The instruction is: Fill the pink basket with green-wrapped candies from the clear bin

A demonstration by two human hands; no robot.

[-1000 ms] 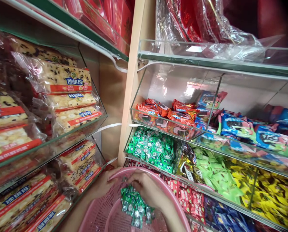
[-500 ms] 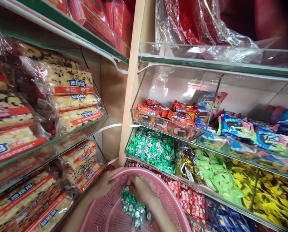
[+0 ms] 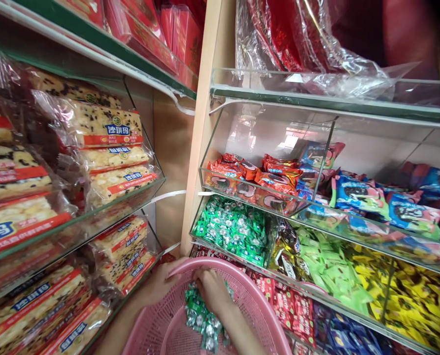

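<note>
A pink plastic basket (image 3: pixel 253 288) with perforated sides is at the bottom centre. My left hand (image 3: pixel 160 281) grips its rim on the left side, thumb over the edge. Inside the basket lies a small heap of green-wrapped candies (image 3: pixel 201 318) with clear, shiny ends. My right hand (image 3: pixel 210 291) is down in the basket at the far side of the heap, its fingers curled in. Whatever those fingers hold is hidden from view. Just beyond the basket, a clear shelf bin holds more green-wrapped candies (image 3: pixel 230 227) of the same look.
Packaged sachima bars (image 3: pixel 112 125) are stacked on glass shelves at the left. To the right are red snack packs (image 3: pixel 275 177), blue packs (image 3: pixel 360 192), light green packets (image 3: pixel 326 264) and yellow packets (image 3: pixel 419 296) behind clear dividers. A wooden post (image 3: pixel 197 128) separates the shelves.
My right hand has shifted slightly within the basket, its fingers more curled, and candies now show on its right side. The left hand keeps its place on the rim.
</note>
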